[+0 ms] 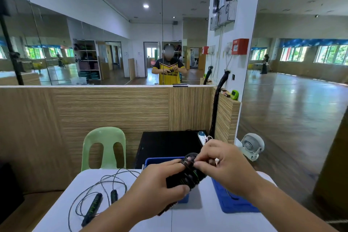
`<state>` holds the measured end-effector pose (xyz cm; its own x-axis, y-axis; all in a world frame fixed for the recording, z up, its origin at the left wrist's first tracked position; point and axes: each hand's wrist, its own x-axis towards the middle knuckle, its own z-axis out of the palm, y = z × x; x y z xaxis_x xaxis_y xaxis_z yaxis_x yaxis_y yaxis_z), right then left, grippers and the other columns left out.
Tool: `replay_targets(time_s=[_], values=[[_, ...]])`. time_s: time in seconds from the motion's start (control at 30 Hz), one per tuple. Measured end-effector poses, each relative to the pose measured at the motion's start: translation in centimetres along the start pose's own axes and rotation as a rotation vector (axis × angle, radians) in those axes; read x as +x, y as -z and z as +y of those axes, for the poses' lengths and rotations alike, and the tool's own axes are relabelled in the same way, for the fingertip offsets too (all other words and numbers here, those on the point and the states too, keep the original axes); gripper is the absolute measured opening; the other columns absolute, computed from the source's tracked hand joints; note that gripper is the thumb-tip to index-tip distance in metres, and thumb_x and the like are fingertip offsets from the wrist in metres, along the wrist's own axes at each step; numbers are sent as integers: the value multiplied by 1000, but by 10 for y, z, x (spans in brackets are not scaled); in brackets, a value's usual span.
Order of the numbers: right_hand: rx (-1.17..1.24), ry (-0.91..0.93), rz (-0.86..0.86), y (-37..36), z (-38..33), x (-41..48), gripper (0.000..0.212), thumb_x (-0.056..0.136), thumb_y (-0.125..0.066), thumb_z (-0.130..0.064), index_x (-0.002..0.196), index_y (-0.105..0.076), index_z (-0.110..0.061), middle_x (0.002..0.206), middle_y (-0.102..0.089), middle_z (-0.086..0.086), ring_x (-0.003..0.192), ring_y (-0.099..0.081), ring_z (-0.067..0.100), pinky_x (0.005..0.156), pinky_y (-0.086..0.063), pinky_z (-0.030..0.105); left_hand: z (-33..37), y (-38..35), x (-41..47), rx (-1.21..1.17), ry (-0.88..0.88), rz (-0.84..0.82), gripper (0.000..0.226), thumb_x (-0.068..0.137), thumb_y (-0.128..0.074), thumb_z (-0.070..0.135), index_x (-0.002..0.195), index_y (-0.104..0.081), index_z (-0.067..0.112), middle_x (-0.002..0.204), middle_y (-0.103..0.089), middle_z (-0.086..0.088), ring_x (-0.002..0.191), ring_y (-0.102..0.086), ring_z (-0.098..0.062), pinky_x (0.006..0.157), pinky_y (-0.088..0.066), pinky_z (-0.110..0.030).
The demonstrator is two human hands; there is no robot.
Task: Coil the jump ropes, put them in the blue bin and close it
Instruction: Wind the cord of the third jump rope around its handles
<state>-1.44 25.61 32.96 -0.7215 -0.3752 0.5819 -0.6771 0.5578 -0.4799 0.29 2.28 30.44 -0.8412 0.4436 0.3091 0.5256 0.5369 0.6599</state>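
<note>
Black-handled jump rope (185, 178), cord wound round handles, held near blue bin (162, 160): left hand (160, 184) clamps bundle, right hand (226, 164) pinches cord. We judge it light, cord thin, springy, slippery; grip handles. Unwound second rope (98, 199) loose on table (188, 218).

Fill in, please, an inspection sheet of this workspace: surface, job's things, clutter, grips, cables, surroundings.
Surface: white table, carrying the things below.
Job's things: coiled jump rope held near the blue bin, whose lid is off; blue lid lies flat at the right; second jump rope lies uncoiled at the left.
Clutter: nothing seen.
Grips: left hand grips the coiled bundle; right hand pinches its cord at the top.
Cables: power strip on the black cabinet behind the bin.
Surroundings: green chair, white fan, wooden partition, mirror wall.
</note>
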Motion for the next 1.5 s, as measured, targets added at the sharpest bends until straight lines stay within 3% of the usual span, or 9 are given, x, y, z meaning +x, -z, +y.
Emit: replay_targets(time_s=[0.13, 0.27, 0.43, 0.6, 0.73, 0.97, 1.1, 1.33, 1.5], values=[[-162, 80, 108, -17, 2, -9, 2, 90, -75, -23, 89, -76, -22, 94, -52, -16, 84, -59, 8, 72, -47, 16, 3, -4, 2, -7, 19, 26, 34, 85, -69, 34, 118, -71, 40, 112, -68, 25, 86, -67, -7, 78, -62, -36], [-289, 108, 155, -32, -3, -15, 18, 93, -59, -26, 91, -74, -18, 92, -53, -12, 80, -53, 3, 71, -43, 12, 3, -9, 4, 45, 19, 76, 31, 83, -65, 40, 114, -70, 39, 105, -66, 25, 84, -64, -5, 77, -60, -36], [-455, 57, 163, -48, -11, -17, 29, 91, -50, -34, 88, -72, -15, 85, -51, -6, 75, -52, 11, 58, -50, 24, 4, -14, 8, 69, 58, 148, 41, 74, -53, 54, 108, -70, 38, 97, -65, 21, 82, -63, -8, 74, -58, -36], [-563, 34, 209, -58, -10, -8, 36, 94, -43, -36, 72, -68, -21, 77, -52, -6, 67, -53, 10, 55, -48, 19, 4, -19, 12, 264, 70, 172, 36, 79, -50, 55, 108, -66, 39, 106, -61, 22, 90, -58, -2, 73, -53, -24], [-617, 29, 250, -65, -6, -1, 33, 89, -43, -32, 65, -63, -22, 68, -53, -7, 59, -55, 11, 49, -38, 18, 5, -23, 12, 329, 110, 185, 19, 87, -54, 51, 101, -61, 39, 97, -57, 18, 85, -55, -5, 69, -47, -21], [-538, -50, 232, -71, -6, 6, 14, 76, -68, -24, 63, -62, -20, 66, -54, -6, 55, -54, 12, 50, -25, 15, 0, -31, 14, 355, 145, 208, 33, 84, -43, 59, 103, -61, 38, 98, -57, 18, 87, -58, -5, 77, -55, -32], [-520, -100, 175, -77, -2, 7, 16, 79, -77, -17, 69, -64, -16, 73, -53, -2, 59, -42, 11, 53, -11, 7, -2, -35, 15, 380, 148, 217, 35, 85, -41, 60, 103, -61, 38, 99, -58, 17, 86, -59, -5, 76, -55, -33], [-278, -177, 166, -75, -4, 4, 18, 95, -54, -20, 84, -68, -16, 85, -55, -4, 76, -56, 10, 65, -45, 22, -1, -29, 18, 302, 136, 241, 33, 80, -56, 56, 105, -68, 39, 95, -63, 25, 85, -60, 0, 72, -52, -18], [168, -461, 105, -63, -8, 7, 18, 97, -62, -18, 80, -69, -17, 89, -58, -3, 78, -59, 7, 64, -47, 14, 0, -23, 19, 284, 114, 193, 38, 81, -71, 49, 118, -69, 42, 107, -58, 34, 88, -53, 8, 71, -39, -3]])
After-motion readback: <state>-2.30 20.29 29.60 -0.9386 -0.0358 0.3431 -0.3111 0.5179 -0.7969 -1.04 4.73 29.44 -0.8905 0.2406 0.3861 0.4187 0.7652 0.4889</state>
